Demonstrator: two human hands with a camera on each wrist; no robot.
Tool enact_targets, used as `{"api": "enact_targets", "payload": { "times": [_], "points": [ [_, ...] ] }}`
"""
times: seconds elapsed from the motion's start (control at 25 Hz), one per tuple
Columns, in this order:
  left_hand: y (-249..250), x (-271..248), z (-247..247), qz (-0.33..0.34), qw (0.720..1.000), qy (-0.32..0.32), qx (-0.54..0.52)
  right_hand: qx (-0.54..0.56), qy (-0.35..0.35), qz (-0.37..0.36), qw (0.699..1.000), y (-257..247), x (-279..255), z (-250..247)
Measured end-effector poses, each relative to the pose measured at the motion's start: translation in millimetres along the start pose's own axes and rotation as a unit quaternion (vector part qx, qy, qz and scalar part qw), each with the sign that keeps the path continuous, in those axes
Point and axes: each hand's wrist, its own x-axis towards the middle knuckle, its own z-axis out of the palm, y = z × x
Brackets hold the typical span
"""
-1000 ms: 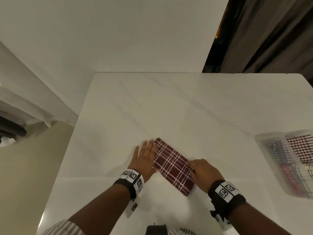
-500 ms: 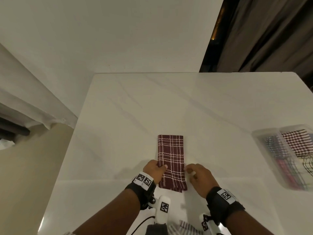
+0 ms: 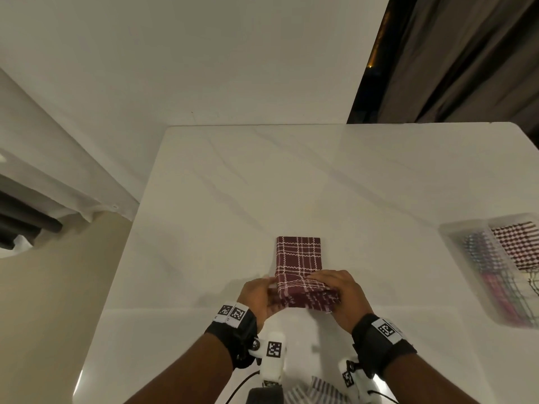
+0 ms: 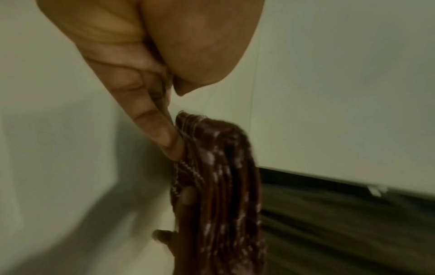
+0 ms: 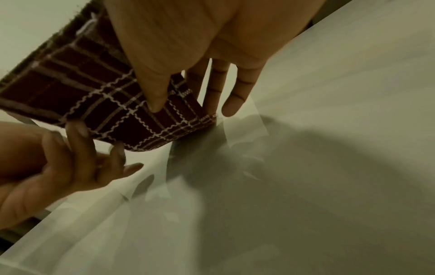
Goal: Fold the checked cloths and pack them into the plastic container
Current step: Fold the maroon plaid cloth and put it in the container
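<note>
Left hand: the left hand (image 3: 256, 295) grips the near left edge of the maroon checked cloth (image 3: 300, 258), thumb above and fingers (image 4: 164, 137) under the layered edge — clamped on the fabric.
Right hand: the right hand (image 3: 341, 298) pinches the near right edge of the same cloth, thumb pressed on one face and fingers spread on the other, as the right wrist view shows.
Cloth: a narrow folded strip near the front middle of the white table (image 3: 291, 185); its near end is lifted off the surface between both hands and turned over toward the far end, while the far end lies flat.
Container: the clear plastic container (image 3: 455, 237) sits on the table well to the right of the cloth, at the frame edge — folded checked cloths of several colours lie inside it, blurred.
Far side: a white wall (image 3: 204, 53) behind the table, a dark curtain (image 3: 466, 53) at far right.
</note>
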Motion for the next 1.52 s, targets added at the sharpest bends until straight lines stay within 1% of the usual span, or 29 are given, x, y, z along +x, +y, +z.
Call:
{"api": "enact_targets", "payload": {
  "times": [0.04, 0.08, 0.12, 0.16, 0.2, 0.24, 0.28, 0.32, 0.4, 0.52, 0.56, 0.64, 0.72, 0.8, 0.88, 0.92, 0.96, 1.0, 1.04, 1.12, 1.16, 1.2, 1.32, 1.4, 1.52],
  "points": [
    [-4, 2, -5, 0.063, 0.995, 0.026, 0.071, -0.003, -0.002, 0.001, 1.000, -1, 1, 0],
    [-7, 4, -11, 0.159, 0.968, 0.040, 0.191, -0.009, -0.006, -0.003, 1.000, -3, 2, -1],
    [-11, 6, -16, 0.263, 0.909, 0.036, 0.321, -0.012, -0.011, -0.008, 1.000, -4, 2, -2],
    [-13, 8, -20, 0.350, 0.833, 0.019, 0.427, -0.009, -0.013, -0.011, 1.000, -4, 2, -2],
    [-12, 10, -20, 0.404, 0.772, 0.000, 0.491, -0.001, -0.010, -0.007, 1.000, -4, 2, -2],
    [-10, 10, -19, 0.430, 0.731, -0.011, 0.530, 0.010, -0.006, 0.004, 1.000, -3, 2, -3],
    [-8, 10, -19, 0.440, 0.708, -0.012, 0.553, 0.023, -0.003, 0.023, 0.999, -2, 2, -4],
    [-6, 10, -20, 0.430, 0.706, -0.006, 0.563, 0.039, -0.004, 0.044, 0.998, -2, 2, -6],
    [-6, 13, -21, 0.393, 0.723, 0.003, 0.568, 0.071, -0.008, 0.079, 0.994, -1, 2, -9],
    [-4, 18, -18, 0.354, 0.731, 0.009, 0.583, 0.105, 0.006, 0.111, 0.988, -1, 6, -11],
    [-2, 19, -15, 0.346, 0.739, 0.011, 0.578, 0.113, 0.011, 0.116, 0.987, -1, 8, -10],
    [2, 25, -10, 0.329, 0.762, 0.022, 0.557, 0.113, 0.014, 0.124, 0.986, -1, 17, -10],
    [3, 32, -5, 0.308, 0.778, 0.043, 0.546, 0.111, 0.014, 0.142, 0.984, -2, 27, -8],
    [3, 40, -1, 0.285, 0.784, 0.063, 0.548, 0.111, 0.023, 0.171, 0.979, -4, 35, -6],
    [4, 46, 1, 0.290, 0.782, 0.077, 0.546, 0.077, 0.052, 0.171, 0.981, -6, 41, -1],
    [4, 47, 2, 0.315, 0.775, 0.082, 0.542, 0.033, 0.069, 0.156, 0.985, -7, 42, 2],
    [4, 46, 4, 0.346, 0.757, 0.085, 0.548, -0.018, 0.083, 0.132, 0.988, -8, 42, 5],
    [4, 45, 7, 0.380, 0.728, 0.083, 0.564, -0.068, 0.091, 0.099, 0.989, -10, 43, 7],
    [4, 42, 9, 0.411, 0.692, 0.072, 0.590, -0.112, 0.089, 0.061, 0.988, -12, 44, 9],
    [3, 41, 15, 0.442, 0.615, 0.028, 0.653, -0.179, 0.042, 0.005, 0.983, -13, 48, 13],
    [2, 44, 15, 0.440, 0.586, 0.005, 0.681, -0.201, 0.009, -0.004, 0.980, -12, 51, 15],
    [1, 48, 15, 0.430, 0.568, -0.012, 0.702, -0.218, -0.023, -0.002, 0.976, -8, 53, 17],
    [-3, 62, 8, 0.401, 0.545, -0.038, 0.736, -0.240, -0.086, 0.007, 0.967, 10, 54, 20],
    [-4, 69, 5, 0.399, 0.527, -0.047, 0.749, -0.244, -0.102, -0.005, 0.964, 19, 52, 22],
    [-2, 76, 3, 0.403, 0.509, -0.056, 0.758, -0.234, -0.111, -0.006, 0.966, 23, 53, 25]
  ]
}}
